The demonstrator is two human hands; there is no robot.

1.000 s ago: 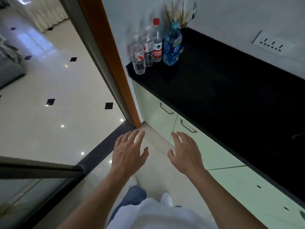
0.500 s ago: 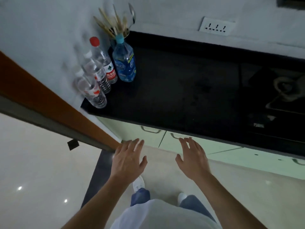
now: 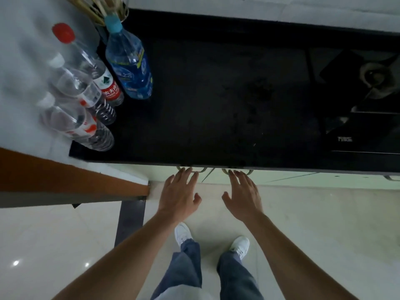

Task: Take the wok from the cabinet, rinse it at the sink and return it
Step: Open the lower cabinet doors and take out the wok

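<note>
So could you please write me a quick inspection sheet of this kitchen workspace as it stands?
Surface: black countertop, middle bare.
Job's things: two pale cabinet doors shut; handles under the counter edge; wok not seen.
Clutter: four plastic bottles and a utensil holder in the far left corner.
Hands: left hand and right hand open, fingertips at the handles.
Cables: nothing seen.
Surroundings: gas hob at right, tiled floor, door frame at left.

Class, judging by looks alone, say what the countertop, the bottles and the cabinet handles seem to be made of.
Countertop: probably polished stone or a lookalike; black, smooth, faintly reflective.
Bottles: clear plastic; see-through ribbed walls, printed labels, screw caps.
Cabinet handles: likely brushed metal; thin grey bent bars with a dull sheen, mostly hidden under the counter edge.
</note>
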